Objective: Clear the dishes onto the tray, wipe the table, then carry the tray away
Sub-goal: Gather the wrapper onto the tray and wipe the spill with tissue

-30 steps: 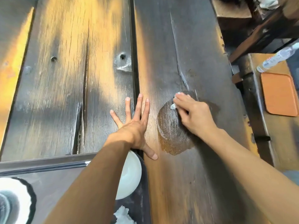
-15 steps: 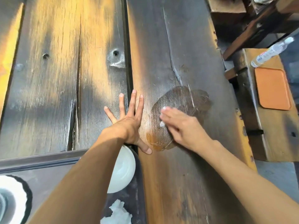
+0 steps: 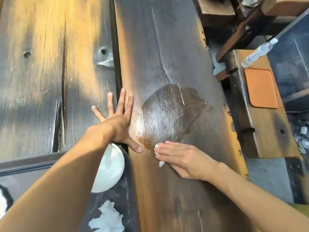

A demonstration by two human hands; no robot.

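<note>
My right hand presses a small white tissue flat on the dark wooden table, at the near edge of a wet smear. Only scraps of the tissue show under the fingers. My left hand lies flat with spread fingers on the table, just left of the smear, holding nothing. A dark tray sits at the lower left, partly under my left arm. On it are a white bowl, a crumpled white tissue and a black-and-white dish at the frame's edge.
The table's right edge drops off to a wooden bench carrying an orange mat and a clear plastic bottle. More wooden furniture stands at the top right. A gap runs between the table planks.
My right hand has dragged the tissue toward me from the far side of the smear to its near edge, and the wet patch has spread wider. My left hand stays planted.
</note>
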